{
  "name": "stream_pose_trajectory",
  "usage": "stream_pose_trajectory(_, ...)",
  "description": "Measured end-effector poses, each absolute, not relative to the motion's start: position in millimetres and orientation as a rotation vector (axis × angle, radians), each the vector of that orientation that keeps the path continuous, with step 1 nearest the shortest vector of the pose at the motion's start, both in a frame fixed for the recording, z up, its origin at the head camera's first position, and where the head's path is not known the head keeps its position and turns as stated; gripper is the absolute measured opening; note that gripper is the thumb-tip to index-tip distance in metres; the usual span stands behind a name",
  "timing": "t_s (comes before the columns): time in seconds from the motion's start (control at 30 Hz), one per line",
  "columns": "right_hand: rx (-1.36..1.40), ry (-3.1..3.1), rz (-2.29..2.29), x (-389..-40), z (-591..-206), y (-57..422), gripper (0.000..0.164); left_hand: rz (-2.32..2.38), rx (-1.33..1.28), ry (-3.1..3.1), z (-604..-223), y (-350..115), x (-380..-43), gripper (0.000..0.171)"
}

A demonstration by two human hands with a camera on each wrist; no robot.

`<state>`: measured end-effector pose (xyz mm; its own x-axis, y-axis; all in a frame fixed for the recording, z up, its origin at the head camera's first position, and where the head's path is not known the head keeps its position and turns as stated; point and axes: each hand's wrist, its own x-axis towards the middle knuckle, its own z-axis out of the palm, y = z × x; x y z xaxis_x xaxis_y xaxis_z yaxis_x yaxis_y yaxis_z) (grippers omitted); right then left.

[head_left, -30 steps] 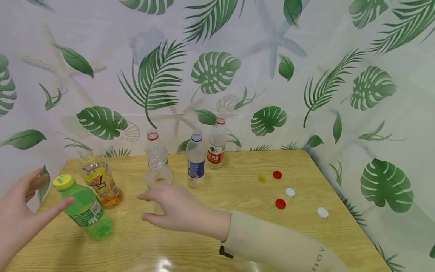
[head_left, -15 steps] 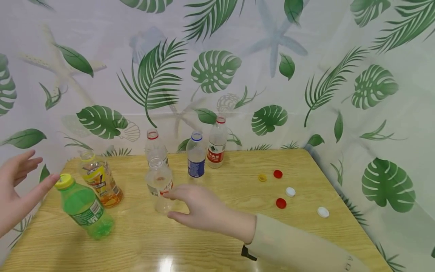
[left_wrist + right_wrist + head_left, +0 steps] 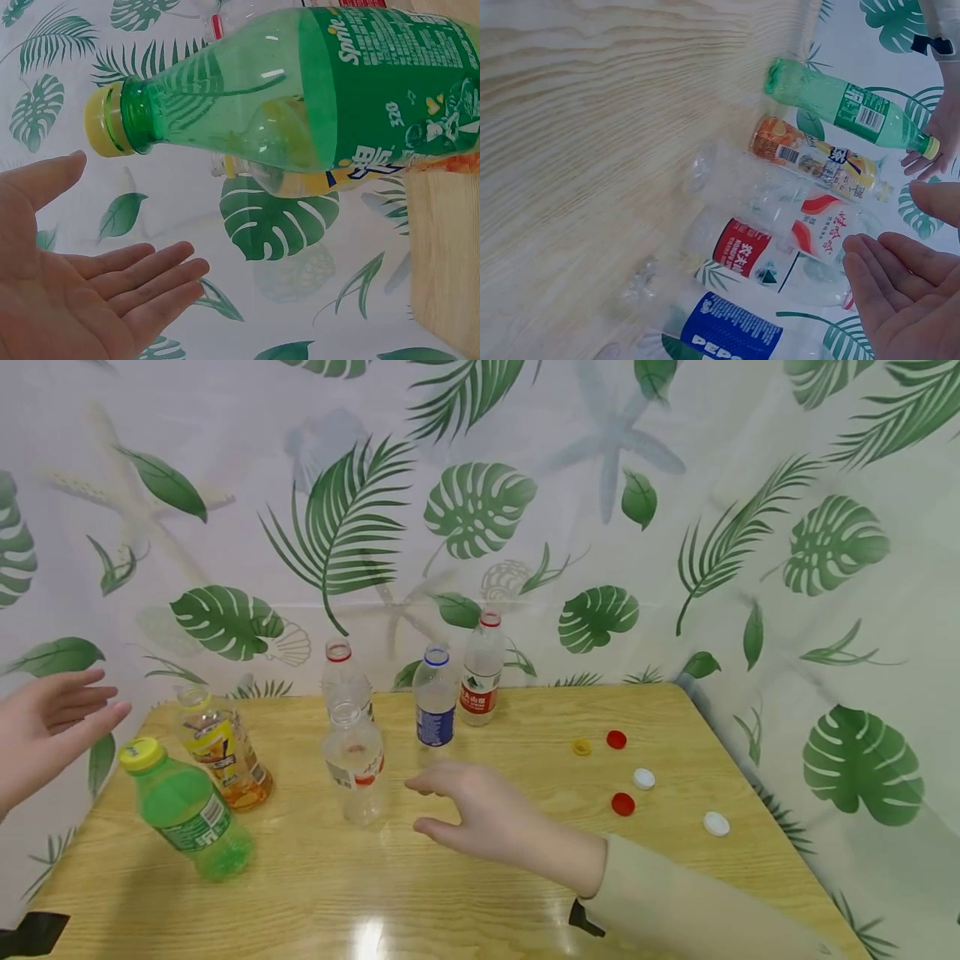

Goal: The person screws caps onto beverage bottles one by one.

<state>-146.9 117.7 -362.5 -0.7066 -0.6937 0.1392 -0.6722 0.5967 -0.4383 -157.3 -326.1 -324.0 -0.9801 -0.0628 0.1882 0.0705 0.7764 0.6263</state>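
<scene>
A green Sprite bottle (image 3: pixel 191 827) with a yellow cap (image 3: pixel 142 755) on it stands on the table at the left. Beside that cap, my left hand (image 3: pixel 56 731) is raised with its fingers extended, holding nothing; the left wrist view shows its palm (image 3: pixel 75 300) apart from the bottle. Over the middle of the table hovers my right hand (image 3: pixel 483 810), fingers relaxed and nothing held. Nearest to it is a capless clear bottle (image 3: pixel 356 768) with a red-and-white label. Behind the Sprite bottle is a capless bottle with a yellow label (image 3: pixel 217 747), orange at its base.
Further back stand a clear bottle with a red neck ring (image 3: pixel 343 681), a blue-labelled Pepsi bottle (image 3: pixel 435 722) and a red-labelled bottle (image 3: pixel 482 693), all capless. Loose caps lie at right: a yellow cap (image 3: pixel 581 747), red caps (image 3: pixel 622 804) and white caps (image 3: pixel 716 823). A leaf-patterned cloth hangs behind.
My left hand has risen and drawn away from the Sprite bottle's cap. My right hand has moved right, away from the clear bottle. The bottles and caps have stayed in place.
</scene>
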Motion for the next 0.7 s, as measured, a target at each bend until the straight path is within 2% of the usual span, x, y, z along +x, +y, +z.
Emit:
stream_pose_trajectory(0.3, -1.120, 2.779, -0.691, -142, -375, 143, 0.037, -1.044, 0.055, -3.042, -319, -334, -179, 0.080)
stream_pose_trajectory(0.7, -0.924, 2.826, -0.743, -138, -384, 178, 0.039, -1.113, -0.044, -3.234, -359, -357, -207, 0.092)
